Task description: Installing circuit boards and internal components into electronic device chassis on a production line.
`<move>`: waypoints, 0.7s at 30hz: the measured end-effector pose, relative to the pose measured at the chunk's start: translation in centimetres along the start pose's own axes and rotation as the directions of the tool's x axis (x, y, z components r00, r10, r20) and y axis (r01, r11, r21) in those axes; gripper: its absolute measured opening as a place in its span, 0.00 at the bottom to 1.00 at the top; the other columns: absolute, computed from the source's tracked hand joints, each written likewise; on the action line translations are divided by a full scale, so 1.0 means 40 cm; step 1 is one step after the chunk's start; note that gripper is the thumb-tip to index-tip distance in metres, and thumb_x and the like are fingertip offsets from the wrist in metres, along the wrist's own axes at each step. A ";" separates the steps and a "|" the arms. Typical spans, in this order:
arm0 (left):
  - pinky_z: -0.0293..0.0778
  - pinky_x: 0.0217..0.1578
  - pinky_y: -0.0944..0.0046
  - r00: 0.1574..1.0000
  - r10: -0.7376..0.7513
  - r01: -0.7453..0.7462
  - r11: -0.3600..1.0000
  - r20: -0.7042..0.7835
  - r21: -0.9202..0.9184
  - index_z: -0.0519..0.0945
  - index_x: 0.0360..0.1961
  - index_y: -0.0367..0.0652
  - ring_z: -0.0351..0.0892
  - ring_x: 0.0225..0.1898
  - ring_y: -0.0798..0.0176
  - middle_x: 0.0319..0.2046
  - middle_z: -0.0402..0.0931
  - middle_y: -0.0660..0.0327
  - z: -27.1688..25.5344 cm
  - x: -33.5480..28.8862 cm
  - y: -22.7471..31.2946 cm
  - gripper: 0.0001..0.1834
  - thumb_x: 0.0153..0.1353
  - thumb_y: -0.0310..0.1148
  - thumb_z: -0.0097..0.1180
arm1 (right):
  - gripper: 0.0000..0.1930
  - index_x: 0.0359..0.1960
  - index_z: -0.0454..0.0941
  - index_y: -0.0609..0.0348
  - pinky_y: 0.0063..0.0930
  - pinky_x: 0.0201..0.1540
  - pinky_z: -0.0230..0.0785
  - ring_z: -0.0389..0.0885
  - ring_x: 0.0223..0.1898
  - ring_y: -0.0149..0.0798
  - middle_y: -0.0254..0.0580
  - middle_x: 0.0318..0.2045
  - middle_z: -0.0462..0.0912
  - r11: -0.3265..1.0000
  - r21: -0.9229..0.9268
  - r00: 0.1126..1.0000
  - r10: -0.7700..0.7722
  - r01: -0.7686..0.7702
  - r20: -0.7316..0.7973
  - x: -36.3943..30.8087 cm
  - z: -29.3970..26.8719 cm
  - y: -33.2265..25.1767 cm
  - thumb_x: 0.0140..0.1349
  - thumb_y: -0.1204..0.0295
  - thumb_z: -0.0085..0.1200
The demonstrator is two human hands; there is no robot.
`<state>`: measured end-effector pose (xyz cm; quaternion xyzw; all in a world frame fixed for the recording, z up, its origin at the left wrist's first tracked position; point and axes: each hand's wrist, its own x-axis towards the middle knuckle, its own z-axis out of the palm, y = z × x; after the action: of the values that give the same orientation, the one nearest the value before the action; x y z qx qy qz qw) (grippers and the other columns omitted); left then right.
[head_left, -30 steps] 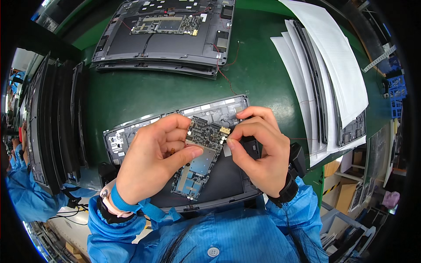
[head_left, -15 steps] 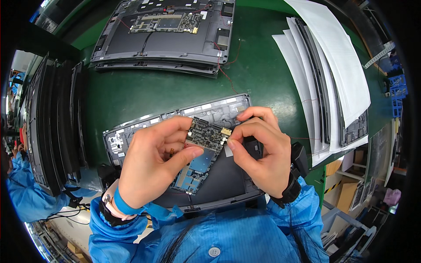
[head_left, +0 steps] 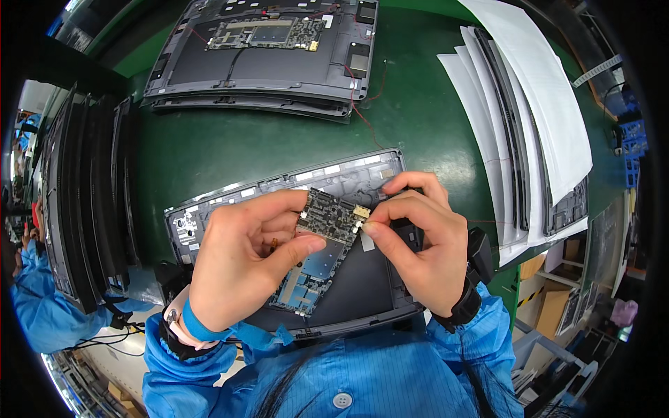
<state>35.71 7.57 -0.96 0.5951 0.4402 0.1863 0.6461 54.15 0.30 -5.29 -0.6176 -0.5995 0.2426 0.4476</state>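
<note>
My left hand (head_left: 244, 261) grips a long circuit board (head_left: 333, 221), thumb on top and fingers along its left edge. The board is tilted over a grey device casing (head_left: 355, 289) that lies in front of me. Dark chips cover the board's far part, while blue-tinted metal shields sit nearer me. At its right edge, beside a cream connector (head_left: 361, 212) and small white sockets, my right hand (head_left: 421, 237) has thumb and forefinger pinched together. Whatever lies between those fingertips is hidden. A blue strap circles my left wrist.
Beyond, a stack of grey casings (head_left: 293, 73) bears another circuit board (head_left: 268, 33) with thin red wires. Panels interleaved with white sheets (head_left: 557, 125) stand at the right. A row of dark panels (head_left: 87, 202) stands at the left, near a person in blue (head_left: 42, 306).
The board and both hands appear slightly farther right, with the board's near end a little lower. Both hands keep their grip, and the right fingertips stay at the board's edge.
</note>
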 end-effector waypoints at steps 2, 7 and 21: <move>0.76 0.42 0.67 1.000 0.013 -0.014 0.999 0.012 0.046 0.69 0.49 0.22 0.80 0.38 0.63 0.35 0.79 0.48 0.000 -0.002 0.002 0.20 0.53 0.12 0.55 | 0.06 0.27 0.79 0.56 0.33 0.51 0.56 0.74 0.44 0.37 0.30 0.26 0.80 1.000 -0.004 1.000 0.005 -0.005 0.001 0.001 0.001 0.001 0.46 0.76 0.63; 0.76 0.42 0.67 0.999 -0.017 0.016 0.999 0.037 0.052 0.69 0.49 0.23 0.80 0.39 0.63 0.35 0.79 0.49 0.000 -0.002 0.003 0.21 0.53 0.12 0.55 | 0.06 0.27 0.80 0.56 0.32 0.51 0.56 0.74 0.44 0.37 0.31 0.27 0.81 0.999 -0.035 1.000 0.001 -0.001 0.015 -0.001 -0.001 0.005 0.46 0.76 0.64; 0.74 0.42 0.74 0.996 0.070 -0.071 0.997 0.053 0.017 0.69 0.54 0.30 0.78 0.39 0.70 0.38 0.79 0.53 -0.023 0.019 -0.004 0.24 0.54 0.15 0.54 | 0.14 0.34 0.82 0.54 0.21 0.32 0.62 0.72 0.37 0.31 0.34 0.42 0.79 0.811 -0.171 0.786 -0.454 0.560 0.419 -0.243 -0.162 -0.051 0.41 0.74 0.60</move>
<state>35.33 8.68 -1.27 0.6210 0.4037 0.1891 0.6447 56.89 -10.96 -2.74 -0.4343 -0.8442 0.1312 0.2853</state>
